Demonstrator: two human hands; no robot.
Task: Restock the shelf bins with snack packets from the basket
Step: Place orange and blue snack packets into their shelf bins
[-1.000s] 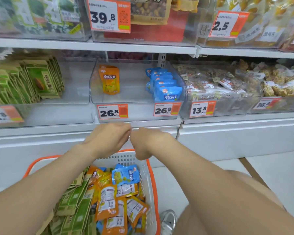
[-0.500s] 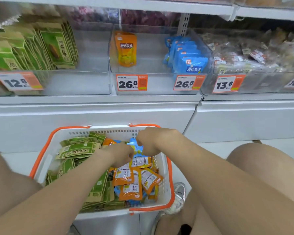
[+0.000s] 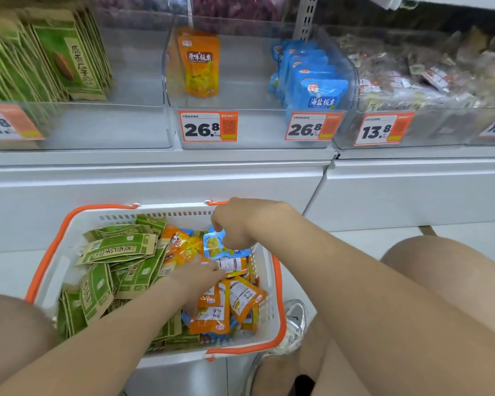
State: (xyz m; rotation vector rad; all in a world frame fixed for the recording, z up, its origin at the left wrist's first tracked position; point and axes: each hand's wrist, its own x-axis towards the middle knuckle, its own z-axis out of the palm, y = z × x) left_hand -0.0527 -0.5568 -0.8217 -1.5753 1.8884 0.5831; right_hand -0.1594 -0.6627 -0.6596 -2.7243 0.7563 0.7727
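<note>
Right-hand fingers (image 3: 222, 224) are curled tight and pinching the top edge of a blue packet (image 3: 216, 247), lifting it just clear of the pile. That is new: a second ago both hands hovered up in front of the shelf holding nothing, and now they are down inside the basket (image 3: 266, 342). The right hand (image 3: 240, 224) sits at the basket's far rim, wrist bent, the blue packet dangling beneath it.

The left hand (image 3: 200, 277) reaches flat across the orange packets (image 3: 212, 312), fingers stretched forward and pressed into the heap. Whether they have actually closed on one I cannot tell; the fingertips are buried among the wrappers.

Outward now: green packets (image 3: 117, 250) fill the basket's left half, orange and blue ones the right. Up on the shelf, the clear middle bin (image 3: 169, 81) holds a lone orange packet (image 3: 199, 64) on its left and a short row of blue ones (image 3: 312, 78) on its right.

So the picking has begun. In my judgement the blue packet belongs with that blue row, and the orange side, nearly bare, needs the most filling.
</note>
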